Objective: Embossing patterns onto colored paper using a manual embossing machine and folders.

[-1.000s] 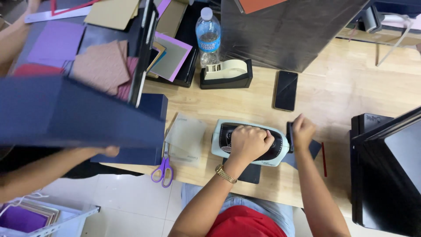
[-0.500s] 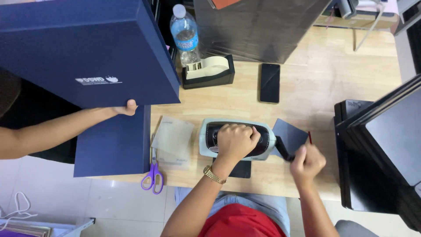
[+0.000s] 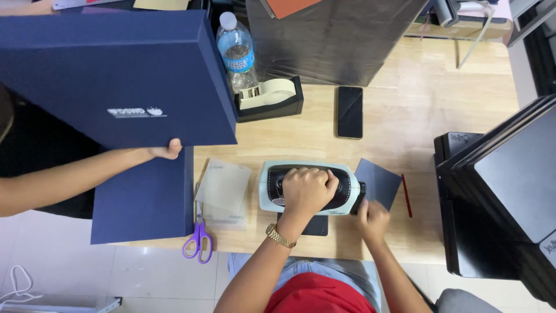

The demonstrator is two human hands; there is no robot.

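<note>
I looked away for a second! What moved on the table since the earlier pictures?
The right hand came off the pale green paper punch and now rests on the dark blue card square sticking out of its side. Another person's hand lifted the big navy box lid. The left hand stayed pressing on the punch; the black phone stayed put.

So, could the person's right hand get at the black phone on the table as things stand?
Probably yes: the right hand rests beside the dark card, and the phone lies beyond it on bare table, with nothing lying over it.
</note>
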